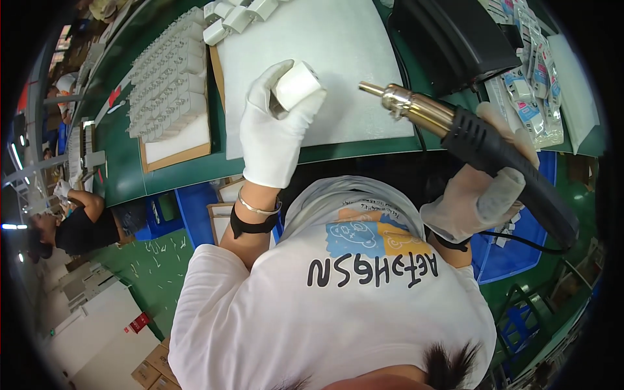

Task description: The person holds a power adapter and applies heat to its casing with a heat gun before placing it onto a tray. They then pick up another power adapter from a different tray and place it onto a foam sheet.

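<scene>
In my gloved left hand (276,133) is a white charger block (298,86), pinched between thumb and fingers above the white work sheet (351,78). A hot air gun (481,143) with a black grip and a metal nozzle is held in my gloved right hand (481,195). Its narrow tip points left toward the charger block, with a gap between them. Several more white charger blocks (238,19) sit at the far left edge of the sheet.
Rows of white plug pieces (170,84) stand on a tray (179,156) at left. A black machine (455,42) and bagged packages (536,84) are at far right. Blue bins (510,253) are below the green table edge. A co-worker (81,221) is at far left.
</scene>
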`<state>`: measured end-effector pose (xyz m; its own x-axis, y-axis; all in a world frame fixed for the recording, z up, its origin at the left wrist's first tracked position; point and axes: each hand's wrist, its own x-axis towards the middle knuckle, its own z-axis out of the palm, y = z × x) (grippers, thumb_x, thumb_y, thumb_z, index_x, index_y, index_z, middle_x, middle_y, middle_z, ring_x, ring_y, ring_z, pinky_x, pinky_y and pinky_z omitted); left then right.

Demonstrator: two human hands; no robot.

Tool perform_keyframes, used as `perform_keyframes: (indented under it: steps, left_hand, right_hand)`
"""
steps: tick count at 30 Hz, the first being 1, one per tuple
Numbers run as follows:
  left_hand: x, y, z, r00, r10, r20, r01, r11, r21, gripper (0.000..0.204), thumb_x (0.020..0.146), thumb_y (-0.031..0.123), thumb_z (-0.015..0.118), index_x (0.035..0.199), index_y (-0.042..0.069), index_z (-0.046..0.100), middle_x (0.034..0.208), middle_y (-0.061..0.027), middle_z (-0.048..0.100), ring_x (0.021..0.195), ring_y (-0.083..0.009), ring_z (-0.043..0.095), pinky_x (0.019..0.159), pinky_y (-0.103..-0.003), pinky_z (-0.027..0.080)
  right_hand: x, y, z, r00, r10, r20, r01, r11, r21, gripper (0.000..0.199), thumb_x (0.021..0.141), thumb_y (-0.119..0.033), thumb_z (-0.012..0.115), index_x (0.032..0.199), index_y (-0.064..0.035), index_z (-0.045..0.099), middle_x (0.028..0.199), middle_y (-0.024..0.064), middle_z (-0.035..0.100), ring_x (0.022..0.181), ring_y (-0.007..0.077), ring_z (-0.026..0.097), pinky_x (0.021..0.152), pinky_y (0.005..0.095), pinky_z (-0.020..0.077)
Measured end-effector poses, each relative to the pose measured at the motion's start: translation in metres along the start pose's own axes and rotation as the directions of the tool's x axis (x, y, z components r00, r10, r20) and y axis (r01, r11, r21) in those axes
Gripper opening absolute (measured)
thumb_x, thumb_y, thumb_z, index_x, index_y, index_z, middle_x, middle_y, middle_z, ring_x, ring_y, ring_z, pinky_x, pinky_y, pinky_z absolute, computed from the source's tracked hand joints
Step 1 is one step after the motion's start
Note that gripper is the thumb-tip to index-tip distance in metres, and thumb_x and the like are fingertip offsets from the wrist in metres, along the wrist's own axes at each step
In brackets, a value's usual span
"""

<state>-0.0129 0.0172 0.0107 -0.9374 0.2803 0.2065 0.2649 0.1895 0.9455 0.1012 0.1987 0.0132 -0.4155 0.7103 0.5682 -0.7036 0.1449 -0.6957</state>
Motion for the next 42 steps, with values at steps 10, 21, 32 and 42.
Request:
perform_keyframes:
  steps: [10, 21, 32, 42]
  left_hand:
    - [0.003, -0.006, 0.002, 0.997, 0.023, 0.074, -0.027, 0.998, 0.049, 0.058, 0.071, 0.004, 0.078, 0.121, 0.002, 0.05, 0.115, -0.0094, 0.055, 0.098, -0.0156, 0.058, 0.083, -0.027, 0.05]
    - [0.021, 0.073, -0.07, 0.907, -0.089, 0.411, 0.143, 0.984, -0.102, 0.051, 0.083, 0.009, 0.068, 0.127, -0.002, 0.045, 0.122, -0.01, 0.052, 0.113, -0.0184, 0.051, 0.098, -0.033, 0.041]
    - [0.168, 0.258, -0.105, 0.822, 0.531, 0.206, -0.565, 0.712, 0.417, 0.046, 0.087, 0.018, 0.062, 0.127, 0.0, 0.05, 0.115, -0.0104, 0.059, 0.104, -0.0169, 0.058, 0.089, -0.027, 0.046]
    - [0.406, 0.396, -0.051, 0.686, 0.724, 0.079, -0.561, 0.456, 0.691, 0.041, 0.083, 0.009, 0.058, 0.124, 0.01, 0.059, 0.111, -0.0101, 0.064, 0.095, -0.0179, 0.063, 0.083, -0.026, 0.049]
  right_hand:
    - [-0.001, 0.003, 0.012, 0.992, 0.038, 0.12, -0.03, 0.997, -0.07, 0.042, 0.089, -0.032, 0.06, 0.115, -0.0016, 0.049, 0.106, 0.0299, 0.061, 0.088, 0.0277, 0.064, 0.078, 0.0359, 0.0531]
    - [0.058, -0.006, -0.004, 0.919, -0.395, 0.01, 0.381, 0.879, -0.286, 0.047, 0.091, -0.036, 0.056, 0.117, 0.0021, 0.047, 0.122, 0.0263, 0.052, 0.104, 0.0311, 0.056, 0.091, 0.0377, 0.0456]
    - [0.106, -0.002, 0.001, 0.918, -0.295, 0.266, 0.381, 0.844, -0.377, 0.043, 0.086, -0.011, 0.067, 0.124, -0.0024, 0.049, 0.107, 0.0148, 0.056, 0.1, 0.023, 0.056, 0.091, 0.0337, 0.0439]
    - [0.106, 0.063, -0.01, 0.947, -0.248, 0.206, 0.273, 0.957, -0.102, 0.042, 0.085, -0.005, 0.067, 0.123, -0.0036, 0.051, 0.107, 0.0139, 0.062, 0.09, 0.0152, 0.062, 0.075, 0.0258, 0.0515]
